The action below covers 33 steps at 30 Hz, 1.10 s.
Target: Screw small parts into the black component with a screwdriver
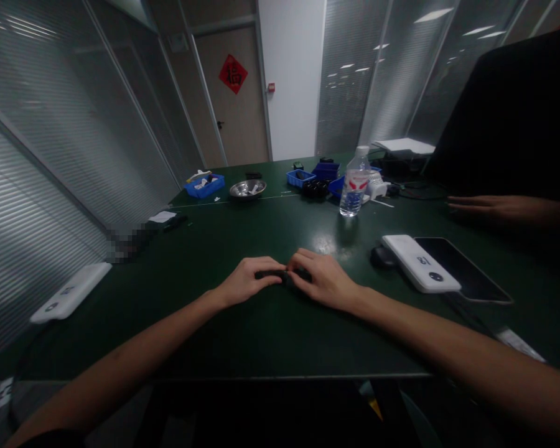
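Both of my hands meet low over the dark green table [242, 336]. Between thumb and fingers, my left hand [249, 279] grips one end of a slim black object [269, 273], whose kind I cannot make out. Closed around the other end is my right hand [324, 277], with its thumb and fingertips pinching near the middle. The right fingers hide part of the object. It lies roughly level, just above or on the tabletop; I cannot tell which.
A water bottle [353, 183] stands beyond my right hand. To the right lie a white power bank [420, 263], a dark tablet-like slab [471, 270] and a black mouse [382, 256]. Farther back are a metal bowl [247, 189] and blue trays [205, 185]. Another person's hand [499, 208] rests at right.
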Tool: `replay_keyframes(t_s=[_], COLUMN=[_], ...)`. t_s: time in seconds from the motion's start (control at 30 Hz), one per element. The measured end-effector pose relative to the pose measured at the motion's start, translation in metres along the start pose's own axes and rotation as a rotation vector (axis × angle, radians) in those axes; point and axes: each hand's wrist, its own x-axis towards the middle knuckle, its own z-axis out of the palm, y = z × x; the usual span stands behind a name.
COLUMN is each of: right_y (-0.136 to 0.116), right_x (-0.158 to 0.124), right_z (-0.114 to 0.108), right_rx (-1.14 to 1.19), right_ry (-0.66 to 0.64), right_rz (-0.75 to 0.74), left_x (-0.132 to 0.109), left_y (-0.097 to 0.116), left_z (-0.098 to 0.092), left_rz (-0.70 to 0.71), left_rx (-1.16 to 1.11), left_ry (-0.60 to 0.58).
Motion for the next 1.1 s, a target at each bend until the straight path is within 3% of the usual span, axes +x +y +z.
replay_keyframes(t_s=[0.37,0.6,0.73,0.93,1.1], right_y=[0.009,0.015,0.018,0.02,0.019], right_x=[0.002,0.003,0.003,0.001,0.002], right_z=[0.001,-0.002,-0.006,-0.005,-0.004], right_rx=[-0.077,-0.23,-0.241,-0.206,-0.207], right_ry=[-0.02,-0.071,-0.039,-0.021,-0.018], right_rz=[0.031,0.128,0.25,0.281,0.307], left_x=[0.004,0.001,0.0,-0.001,-0.001], left_y=[0.004,0.001,-0.003,0.001,0.009], left_z=[-0.001,-0.008,-0.009,-0.006,0.0], left_rz=[0.028,0.071,0.052,0.02,0.074], left_rx=[0.155,0.405,0.393,0.298,0.311], left_ry=[-0.032,-0.12,-0.081,0.036,0.019])
